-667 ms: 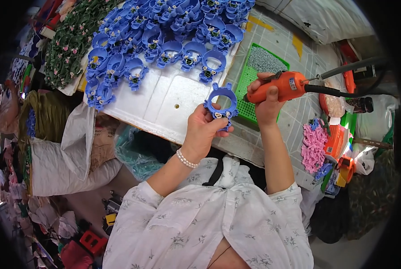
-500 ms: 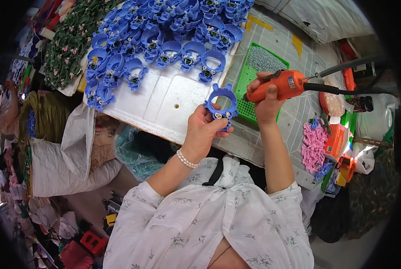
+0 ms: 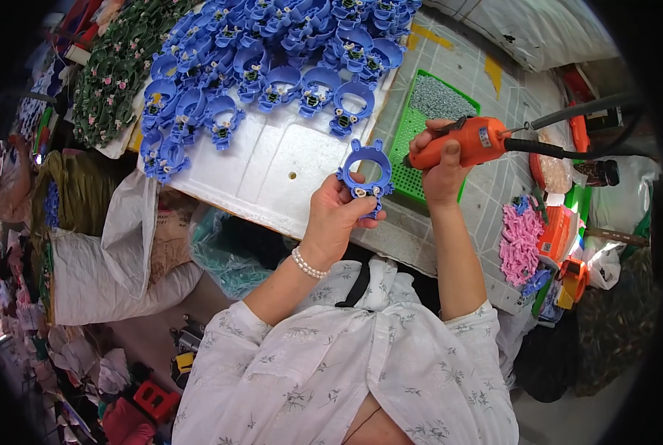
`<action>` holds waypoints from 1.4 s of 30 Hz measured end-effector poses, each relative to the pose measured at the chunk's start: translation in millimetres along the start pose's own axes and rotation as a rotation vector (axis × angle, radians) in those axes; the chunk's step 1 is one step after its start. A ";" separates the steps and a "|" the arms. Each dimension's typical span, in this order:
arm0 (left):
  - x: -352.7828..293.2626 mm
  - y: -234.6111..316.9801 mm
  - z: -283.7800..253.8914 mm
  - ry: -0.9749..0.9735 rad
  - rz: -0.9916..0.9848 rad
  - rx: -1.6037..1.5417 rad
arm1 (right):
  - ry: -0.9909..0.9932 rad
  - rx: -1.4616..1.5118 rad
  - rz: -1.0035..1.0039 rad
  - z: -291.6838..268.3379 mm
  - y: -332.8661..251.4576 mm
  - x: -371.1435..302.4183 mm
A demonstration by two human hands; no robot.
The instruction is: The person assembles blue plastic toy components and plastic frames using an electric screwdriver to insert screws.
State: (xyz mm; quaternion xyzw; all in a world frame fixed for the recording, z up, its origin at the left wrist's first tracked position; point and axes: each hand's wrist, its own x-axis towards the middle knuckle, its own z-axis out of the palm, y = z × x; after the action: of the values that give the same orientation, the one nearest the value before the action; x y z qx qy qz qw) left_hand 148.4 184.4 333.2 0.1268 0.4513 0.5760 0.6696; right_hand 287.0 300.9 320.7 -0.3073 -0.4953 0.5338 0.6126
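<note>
My left hand (image 3: pixel 333 215) is closed on a blue plastic ring-shaped piece (image 3: pixel 367 153). The piece has two small knobs on top and little white flower-like bits below its round opening. My thumb presses on its lower part. To the right, my right hand (image 3: pixel 444 178) wraps round an orange electric screwdriver (image 3: pixel 473 142), its tip pointing left and apart from the blue piece. Beneath the screwdriver lies a green perforated basket (image 3: pixel 411 124), holding a heap of small grey screw-like bits (image 3: pixel 439 98) at its far end.
Many similar blue pieces (image 3: pixel 279 78) crowd the far part of a white board (image 3: pixel 261 152). Dark green pieces (image 3: pixel 116 96) lie at far left. Right of my arm sit a pink pile (image 3: pixel 520 241) and an orange tape dispenser (image 3: pixel 573 274). A cable (image 3: pixel 539 147) trails from the screwdriver.
</note>
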 end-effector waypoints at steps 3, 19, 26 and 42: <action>0.3 -0.4 -0.8 -0.002 -0.001 -0.005 | -0.005 -0.004 -0.014 -0.7 0.1 0.3; 1.6 -4.1 1.8 0.008 0.017 0.051 | -0.039 0.066 -0.036 5.0 -44.4 -7.8; 3.4 -14.2 11.8 -0.039 -0.032 0.054 | -0.312 0.267 -0.182 25.4 -93.7 -31.9; -7.2 -9.9 20.7 -0.062 0.008 0.057 | -0.317 0.308 -0.107 32.5 -80.2 -52.4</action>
State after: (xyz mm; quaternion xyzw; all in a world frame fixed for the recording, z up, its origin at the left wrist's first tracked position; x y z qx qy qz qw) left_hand 171.0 182.2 341.2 0.1654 0.4464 0.5612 0.6771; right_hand 287.8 226.4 389.1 -0.0957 -0.5134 0.6116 0.5943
